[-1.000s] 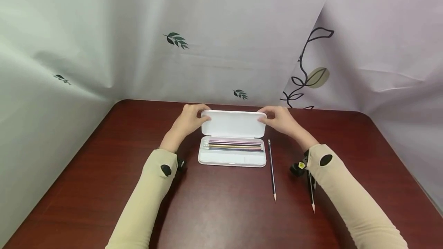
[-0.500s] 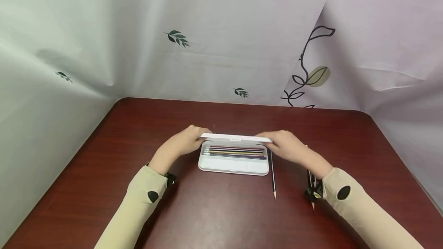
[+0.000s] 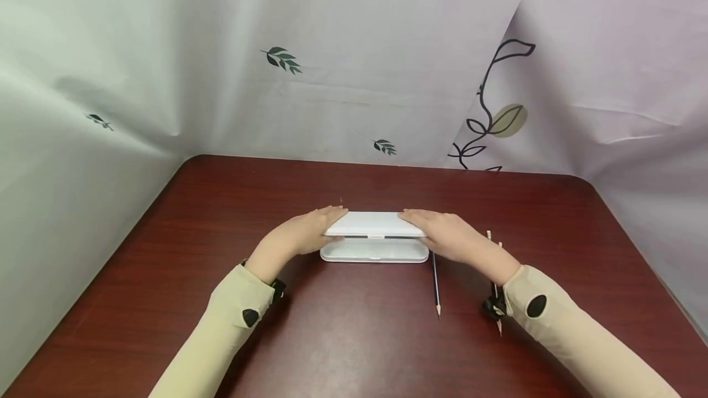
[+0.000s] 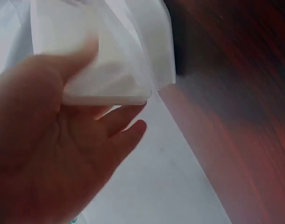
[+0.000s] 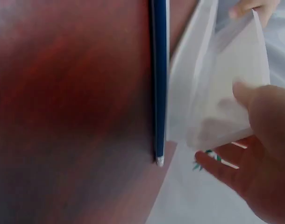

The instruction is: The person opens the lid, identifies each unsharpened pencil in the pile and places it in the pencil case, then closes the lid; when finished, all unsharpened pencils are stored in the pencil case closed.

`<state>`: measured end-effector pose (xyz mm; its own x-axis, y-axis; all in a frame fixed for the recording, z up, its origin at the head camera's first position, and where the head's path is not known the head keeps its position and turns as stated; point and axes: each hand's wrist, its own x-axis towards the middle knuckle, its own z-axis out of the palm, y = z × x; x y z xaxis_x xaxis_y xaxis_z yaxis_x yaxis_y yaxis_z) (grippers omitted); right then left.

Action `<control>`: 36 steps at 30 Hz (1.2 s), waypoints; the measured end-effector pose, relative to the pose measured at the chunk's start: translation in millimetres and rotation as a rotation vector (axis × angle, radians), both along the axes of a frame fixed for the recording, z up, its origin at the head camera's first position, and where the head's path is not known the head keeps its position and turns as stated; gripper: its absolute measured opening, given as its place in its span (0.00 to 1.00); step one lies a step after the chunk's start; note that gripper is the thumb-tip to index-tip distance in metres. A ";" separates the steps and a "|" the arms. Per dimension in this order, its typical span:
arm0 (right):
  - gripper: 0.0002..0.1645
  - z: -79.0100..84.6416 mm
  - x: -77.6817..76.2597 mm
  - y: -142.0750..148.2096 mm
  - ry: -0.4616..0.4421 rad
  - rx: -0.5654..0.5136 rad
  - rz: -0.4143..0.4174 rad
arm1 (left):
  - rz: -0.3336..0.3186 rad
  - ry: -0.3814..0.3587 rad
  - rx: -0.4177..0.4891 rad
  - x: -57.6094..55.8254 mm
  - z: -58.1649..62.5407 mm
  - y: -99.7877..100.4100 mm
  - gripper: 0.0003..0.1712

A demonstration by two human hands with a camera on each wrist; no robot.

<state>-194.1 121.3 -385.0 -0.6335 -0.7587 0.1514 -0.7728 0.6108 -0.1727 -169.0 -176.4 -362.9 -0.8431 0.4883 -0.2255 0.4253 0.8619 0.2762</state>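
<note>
1. Left hand (image 3: 301, 236) is laid against the left end of the white pencil case (image 3: 375, 249); fingers are nearly straight and only loosely spread, reaching over the far-left corner of the lid (image 3: 376, 225).
2. In the left wrist view the thumb (image 4: 63, 60) is seen on top of the lid corner, with the other fingers (image 4: 126, 128) below it. The corner is lightly pinched between them.
3. Right hand (image 3: 448, 235) is mirrored on the right end of the lid, fingers extended flat along the far-right corner.
4. In the right wrist view the right thumb (image 5: 254, 100) is pressed onto the lid edge, with a finger (image 5: 217, 170) under the corner. Same light pinch.
5. The lid is held down almost flat over the tray; a thin dark gap is visible along the near edge. Whether it is latched cannot be told.
6. The case is placed at the middle of the dark red table (image 3: 354, 336), long side running left-right.
7. A dark blue pencil (image 3: 436, 284) is laid just beside the right end of the case, tip toward the near side.
8. Two more pencils (image 3: 495, 287) are seen further right, partly hidden under the right wrist.
9. Both forearms are covered by beige sleeves (image 3: 232, 318).
10. Leaf-print cloth (image 3: 354, 60) is hung behind and around the table.
</note>
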 end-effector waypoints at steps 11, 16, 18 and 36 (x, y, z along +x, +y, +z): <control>0.58 -9.3 13.5 -11.7 -0.180 0.183 0.030 | 0.022 -0.124 -0.114 1.7 -11.2 8.3 0.57; 0.60 -11.3 18.4 -12.0 -0.205 0.213 0.012 | 0.052 -0.122 -0.222 -0.6 -19.5 14.5 0.59; 0.60 -12.2 20.2 -11.5 -0.203 0.198 0.003 | 0.057 -0.111 -0.221 -1.4 -22.3 15.5 0.59; 0.58 -22.8 19.9 -18.4 -0.246 0.161 0.002 | 0.028 -0.135 -0.118 5.7 -22.0 3.0 0.59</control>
